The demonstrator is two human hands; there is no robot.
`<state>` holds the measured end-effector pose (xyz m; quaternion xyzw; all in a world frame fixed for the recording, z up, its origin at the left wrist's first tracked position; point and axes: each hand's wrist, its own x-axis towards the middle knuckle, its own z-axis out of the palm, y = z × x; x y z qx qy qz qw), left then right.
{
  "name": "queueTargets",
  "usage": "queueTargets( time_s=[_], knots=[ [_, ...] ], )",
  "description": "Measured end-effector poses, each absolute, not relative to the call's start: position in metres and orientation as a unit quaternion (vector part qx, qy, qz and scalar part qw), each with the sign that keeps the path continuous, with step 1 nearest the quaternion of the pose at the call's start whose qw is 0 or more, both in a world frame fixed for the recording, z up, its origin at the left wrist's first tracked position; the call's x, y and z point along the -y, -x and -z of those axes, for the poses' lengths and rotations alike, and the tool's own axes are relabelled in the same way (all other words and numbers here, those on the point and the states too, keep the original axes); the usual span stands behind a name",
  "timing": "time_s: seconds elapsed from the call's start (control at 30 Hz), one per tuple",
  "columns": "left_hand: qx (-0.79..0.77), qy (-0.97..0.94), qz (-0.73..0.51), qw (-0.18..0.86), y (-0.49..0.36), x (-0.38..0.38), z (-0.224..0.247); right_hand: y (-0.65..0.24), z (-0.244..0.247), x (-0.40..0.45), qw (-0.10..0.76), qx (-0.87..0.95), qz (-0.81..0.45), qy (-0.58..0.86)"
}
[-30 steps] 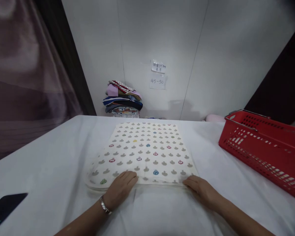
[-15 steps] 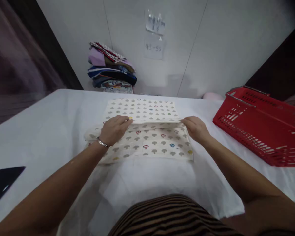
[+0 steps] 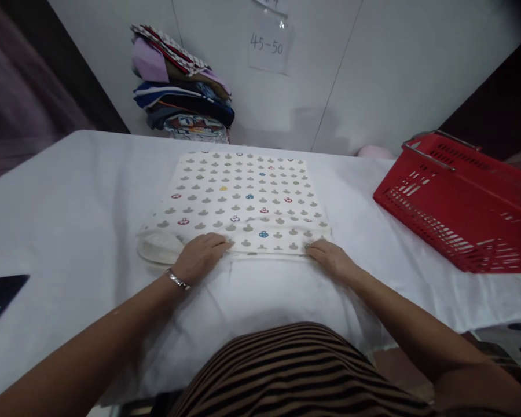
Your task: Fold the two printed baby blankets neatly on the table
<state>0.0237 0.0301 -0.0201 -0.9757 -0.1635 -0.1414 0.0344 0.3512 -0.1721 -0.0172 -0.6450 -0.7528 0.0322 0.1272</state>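
A cream cloth (image 3: 243, 194) printed with small grey mushrooms and a few coloured ones lies folded flat on the white-covered table. My left hand (image 3: 203, 256) grips its near edge left of the middle, fingers closed and a bracelet at the wrist. At the near right corner, my right hand (image 3: 332, 260) pinches the same edge. Between the two hands the edge runs nearly straight, with slight creases just above it. A rounded, puffed fold of the cloth bulges at the near left corner. The fingertips are partly hidden against the fabric.
Folded clothes are stacked (image 3: 184, 92) at the table's back left, by the wall. A red plastic basket (image 3: 460, 202) stands on the right. At the left edge lies a dark flat object (image 3: 2, 298). A paper sign (image 3: 268, 49) hangs on the wall.
Both hands have come down toward me with the cloth's raised edge. The near part of the cloth, which lay open below the hands, is now covered by that layer.
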Motion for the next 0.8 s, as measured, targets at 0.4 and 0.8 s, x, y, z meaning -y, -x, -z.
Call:
queueTargets(
  time_s=[0.4, 0.8],
  knots=[
    [0.181, 0.972, 0.148, 0.005, -0.020, -0.015, 0.024, -0.345, 0.032, 0.191, 0.138, 0.760, 0.008, 0.636],
    [0.195, 0.971, 0.138, 0.001, -0.019, -0.008, 0.021, -0.348, 0.036, 0.194, 0.206, 0.735, -0.005, 0.646]
  ],
)
